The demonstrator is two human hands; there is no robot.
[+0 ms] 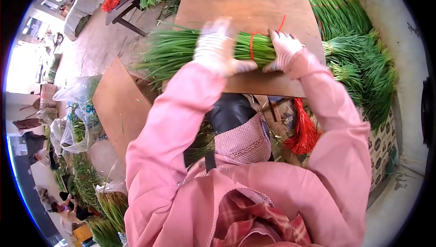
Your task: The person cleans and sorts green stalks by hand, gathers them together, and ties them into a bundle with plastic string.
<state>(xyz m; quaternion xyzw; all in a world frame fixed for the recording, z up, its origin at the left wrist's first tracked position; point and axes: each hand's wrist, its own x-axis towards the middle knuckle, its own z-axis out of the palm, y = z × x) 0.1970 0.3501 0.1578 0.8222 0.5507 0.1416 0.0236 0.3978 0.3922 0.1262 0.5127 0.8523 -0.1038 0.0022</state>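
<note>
A thick bundle of long green stalks (175, 49) lies across the wooden table (245, 8), its leafy end to the left, past the table's edge. A red tie (252, 46) circles it near the right end, and a loose red end sticks up by my right hand. My left hand (217, 47), in a striped white glove and blurred, rests over the middle of the bundle with its thumb spread to the right. My right hand (284, 51), gloved too, presses against the cut end, thumb and fingers apart around it.
Stacked green bundles (338, 13) lie right of the table. A hank of red ties (302, 131) hangs at the near edge. Left are a leaning board (120, 106), plastic bags (75, 129) and a dark small table (125, 2). A person (68, 208) sits far left.
</note>
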